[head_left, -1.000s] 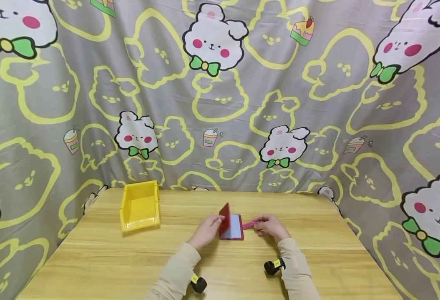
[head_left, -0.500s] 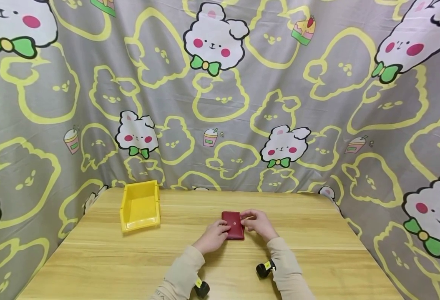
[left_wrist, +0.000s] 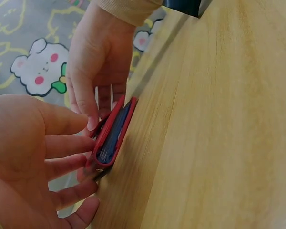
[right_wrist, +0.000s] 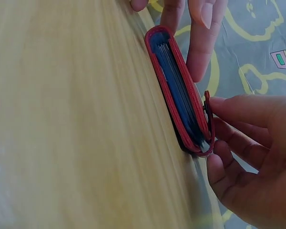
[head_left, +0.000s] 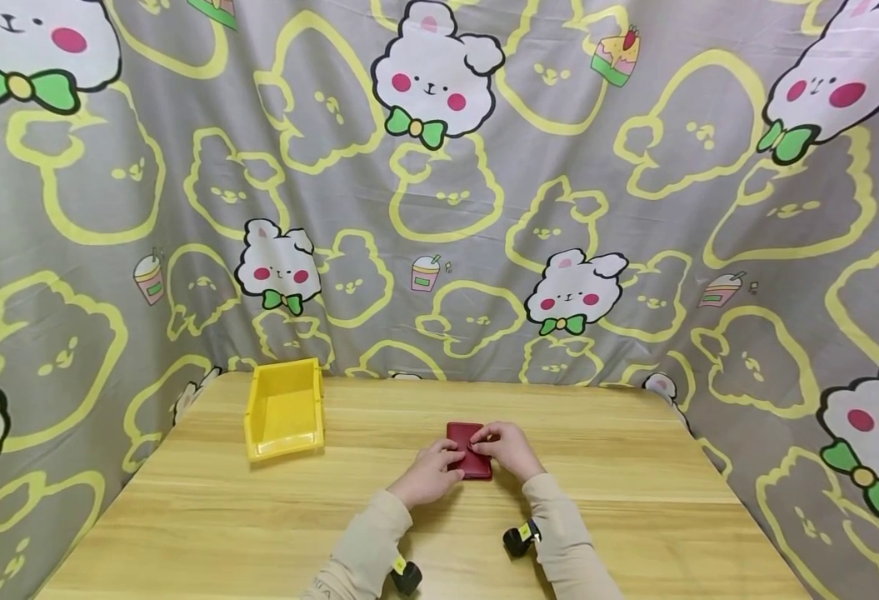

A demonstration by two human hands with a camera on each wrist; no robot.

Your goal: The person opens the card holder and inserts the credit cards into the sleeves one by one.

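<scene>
A dark red card holder (head_left: 463,432) lies closed on the wooden table, its short strap (right_wrist: 211,126) bent round one edge onto the cover. From the side, a stack of thin clear and blue sleeves (right_wrist: 174,81) shows between the covers. My left hand (head_left: 427,477) rests relaxed, fairly straight fingers on the cover's left side. On the right, my right hand (head_left: 512,450) holds the strap against the cover with thumb and curled fingers. The right wrist view shows a dark snap under the strap's tip; whether it is fastened I cannot tell.
A yellow open-fronted bin (head_left: 285,410) stands at the table's back left. Behind the table (head_left: 611,517) hangs a grey curtain (head_left: 469,208) with cartoon rabbits. Small black cameras (head_left: 407,577) are strapped to both sleeves.
A second ago the cover was raised in my left hand while my right pinched the strap. The cover came down flat, then my right hand moved left, bringing the strap over it.
</scene>
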